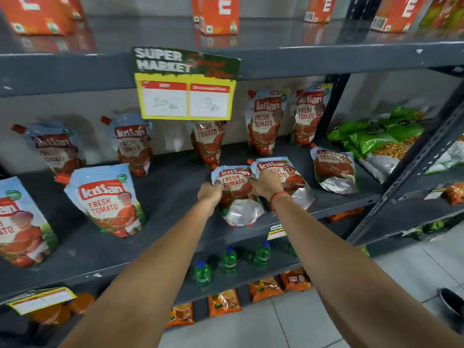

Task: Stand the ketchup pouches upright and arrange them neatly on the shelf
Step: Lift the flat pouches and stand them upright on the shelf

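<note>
Red and white ketchup pouches are spread over the grey middle shelf. One pouch lies tilted back with its silver base toward me; my left hand grips its left edge and my right hand its right edge. Right behind it a second lying pouch is partly under my right hand. A third pouch lies further right. Several pouches stand at the back, among them one at the wall and another beside it. Two more stand front left.
A yellow price sign hangs from the upper shelf edge over the back row. Green snack bags fill the bay to the right past a dark upright post. Green bottles stand on the shelf below. Orange cartons stand above.
</note>
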### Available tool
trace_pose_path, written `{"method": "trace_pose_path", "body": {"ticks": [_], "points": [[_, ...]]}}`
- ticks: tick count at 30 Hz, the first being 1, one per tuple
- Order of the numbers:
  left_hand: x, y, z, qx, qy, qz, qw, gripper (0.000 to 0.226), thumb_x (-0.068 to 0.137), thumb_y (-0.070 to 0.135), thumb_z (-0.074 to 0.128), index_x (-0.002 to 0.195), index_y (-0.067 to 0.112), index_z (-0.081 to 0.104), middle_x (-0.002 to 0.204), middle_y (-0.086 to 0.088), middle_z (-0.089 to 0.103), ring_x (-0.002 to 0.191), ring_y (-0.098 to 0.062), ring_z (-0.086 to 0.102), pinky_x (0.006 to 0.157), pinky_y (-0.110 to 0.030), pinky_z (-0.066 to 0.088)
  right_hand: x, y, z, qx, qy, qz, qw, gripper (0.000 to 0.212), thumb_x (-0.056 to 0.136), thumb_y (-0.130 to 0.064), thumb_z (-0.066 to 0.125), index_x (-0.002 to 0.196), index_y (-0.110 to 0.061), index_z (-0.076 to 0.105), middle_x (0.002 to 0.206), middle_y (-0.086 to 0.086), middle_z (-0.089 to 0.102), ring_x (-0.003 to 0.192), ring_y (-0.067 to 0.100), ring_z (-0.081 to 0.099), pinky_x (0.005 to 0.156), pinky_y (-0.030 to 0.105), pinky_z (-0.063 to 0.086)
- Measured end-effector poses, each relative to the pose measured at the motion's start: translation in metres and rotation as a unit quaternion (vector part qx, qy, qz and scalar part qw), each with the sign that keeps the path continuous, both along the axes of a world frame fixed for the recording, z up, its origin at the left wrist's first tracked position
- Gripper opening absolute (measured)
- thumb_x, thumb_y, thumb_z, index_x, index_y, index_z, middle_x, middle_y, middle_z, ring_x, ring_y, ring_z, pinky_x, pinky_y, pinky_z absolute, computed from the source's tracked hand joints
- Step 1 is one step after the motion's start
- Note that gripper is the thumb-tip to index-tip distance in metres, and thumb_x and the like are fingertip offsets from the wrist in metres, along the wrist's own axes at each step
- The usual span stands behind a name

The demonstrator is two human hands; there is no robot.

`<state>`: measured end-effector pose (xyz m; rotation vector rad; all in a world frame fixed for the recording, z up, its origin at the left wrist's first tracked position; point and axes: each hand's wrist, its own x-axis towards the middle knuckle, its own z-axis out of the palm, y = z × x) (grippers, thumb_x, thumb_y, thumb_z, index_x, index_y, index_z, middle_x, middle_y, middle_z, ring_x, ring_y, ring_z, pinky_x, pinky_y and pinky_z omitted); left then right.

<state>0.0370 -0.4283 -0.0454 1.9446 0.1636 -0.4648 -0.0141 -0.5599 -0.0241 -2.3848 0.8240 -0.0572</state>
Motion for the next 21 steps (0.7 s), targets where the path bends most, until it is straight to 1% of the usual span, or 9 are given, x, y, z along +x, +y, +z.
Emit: {"method": "trace_pose_path", "body": {"ticks": [2, 5, 9, 12, 14, 15, 16, 18, 21], "points": [[-0.002, -0.011, -0.003, -0.007, 0.029, 0.041, 0.999, 0.044, 0.093, 0.028, 0.043, 0.126, 0.000, 0.050, 0.129, -0.017, 0.057, 0.117, -0.035, 0.055, 0.095, -0.037, 0.046, 0.007, 0.004, -0.002, -0.005, 0.010, 0.032, 0.999, 0.046, 0.092, -0.031, 0.053, 0.127, -0.001, 0.051, 0.126, 0.021, 0.059, 0.118, 0.035, 0.053, 0.100, 0.038, 0.041], [0.000, -0.019, -0.014, 0.012, 0.023, 0.090, 0.996, 0.033, 0.090, 0.017, 0.046, 0.115, 0.000, 0.059, 0.122, -0.021, 0.062, 0.109, -0.035, 0.060, 0.091, -0.037, 0.050, 0.016, 0.011, -0.015, -0.018, 0.021, 0.065, 0.998, 0.046, 0.093, -0.034, 0.051, 0.126, -0.001, 0.051, 0.129, 0.018, 0.057, 0.122, 0.033, 0.048, 0.105, 0.038, 0.036], [0.000, -0.005, -0.022, 0.054, -0.005, 0.100, 0.994, 0.028, 0.088, 0.010, 0.048, 0.106, 0.002, 0.068, 0.116, -0.021, 0.066, 0.107, -0.034, 0.062, 0.090, -0.035, 0.050, 0.019, 0.022, -0.024, -0.005, 0.007, 0.081, 0.997, 0.040, 0.095, -0.029, 0.046, 0.121, 0.000, 0.054, 0.128, 0.018, 0.058, 0.121, 0.035, 0.051, 0.101, 0.040, 0.042], [0.002, 0.015, -0.025, 0.090, 0.008, 0.127, 0.988, 0.031, 0.089, 0.011, 0.047, 0.110, -0.004, 0.063, 0.117, -0.024, 0.063, 0.107, -0.037, 0.061, 0.084, -0.037, 0.051, 0.016, 0.035, -0.027, -0.003, -0.001, 0.124, 0.992, 0.040, 0.096, -0.030, 0.042, 0.118, 0.000, 0.057, 0.125, 0.020, 0.060, 0.117, 0.036, 0.054, 0.099, 0.044, 0.047], [0.004, 0.027, -0.024, 0.085, 0.027, 0.141, 0.986, 0.036, 0.089, 0.015, 0.047, 0.115, -0.006, 0.058, 0.119, -0.024, 0.062, 0.103, -0.037, 0.062, 0.073, -0.037, 0.053, 0.015, 0.037, -0.031, 0.006, -0.024, 0.109, 0.994, 0.041, 0.095, -0.031, 0.043, 0.117, 0.001, 0.056, 0.124, 0.022, 0.059, 0.117, 0.037, 0.053, 0.097, 0.045, 0.047], [0.005, 0.030, -0.023, 0.073, 0.033, 0.147, 0.986, 0.038, 0.089, 0.018, 0.047, 0.117, -0.006, 0.056, 0.119, -0.023, 0.061, 0.102, -0.037, 0.062, 0.072, -0.036, 0.054, 0.015, 0.035, -0.032, 0.009, -0.043, 0.076, 0.996, 0.041, 0.095, -0.031, 0.046, 0.118, 0.002, 0.054, 0.125, 0.023, 0.057, 0.119, 0.037, 0.050, 0.098, 0.045, 0.045], [0.005, 0.031, -0.021, 0.061, 0.037, 0.153, 0.986, 0.041, 0.089, 0.021, 0.047, 0.119, -0.005, 0.055, 0.121, -0.021, 0.060, 0.103, -0.036, 0.062, 0.077, -0.037, 0.055, 0.016, 0.031, -0.032, 0.023, -0.054, 0.037, 0.998, 0.043, 0.094, -0.031, 0.048, 0.121, 0.002, 0.052, 0.127, 0.023, 0.054, 0.121, 0.037, 0.048, 0.099, 0.044, 0.043], [0.005, 0.028, -0.016, 0.045, 0.042, 0.163, 0.985, 0.046, 0.088, 0.026, 0.048, 0.125, -0.003, 0.050, 0.125, -0.019, 0.059, 0.108, -0.035, 0.060, 0.090, -0.039, 0.053, 0.017, 0.025, -0.031, 0.122, -0.046, -0.027, 0.991, 0.044, 0.093, -0.031, 0.052, 0.122, 0.002, 0.052, 0.129, 0.022, 0.055, 0.120, 0.036, 0.052, 0.098, 0.039, 0.043], [0.002, 0.019, -0.011, -0.030, 0.081, 0.175, 0.981, 0.043, 0.090, 0.026, 0.048, 0.122, -0.001, 0.052, 0.120, -0.015, 0.063, 0.106, -0.032, 0.062, 0.090, -0.038, 0.052, 0.025, 0.024, -0.027, 0.321, -0.019, -0.086, 0.943, 0.041, 0.092, -0.030, 0.055, 0.120, -0.001, 0.057, 0.119, 0.014, 0.065, 0.107, 0.030, 0.064, 0.084, 0.030, 0.050]]}}
